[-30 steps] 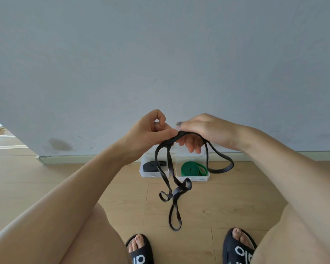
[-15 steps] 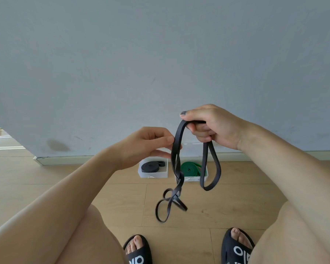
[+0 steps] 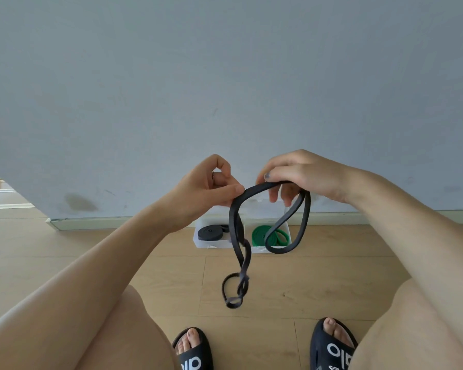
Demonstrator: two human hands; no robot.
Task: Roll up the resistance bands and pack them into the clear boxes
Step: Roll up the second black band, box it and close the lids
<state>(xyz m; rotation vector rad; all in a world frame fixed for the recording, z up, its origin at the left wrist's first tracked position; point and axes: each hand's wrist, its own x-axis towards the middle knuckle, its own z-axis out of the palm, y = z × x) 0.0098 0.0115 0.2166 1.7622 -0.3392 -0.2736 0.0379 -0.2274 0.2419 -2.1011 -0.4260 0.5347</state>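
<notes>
Both hands, the left hand [image 3: 203, 190] and right hand [image 3: 300, 174], pinch a tangled black band [image 3: 237, 231] above two clear boxes [image 3: 206, 243], apparently holding rolled bands.

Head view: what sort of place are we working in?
Probably a room at home: a plain wall with a skirting board, a wood-look floor, and slippers on the person's feet.

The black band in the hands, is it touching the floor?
Apart. The head view shows the black band hanging from both hands, its lowest loop clear above the floor.
</notes>
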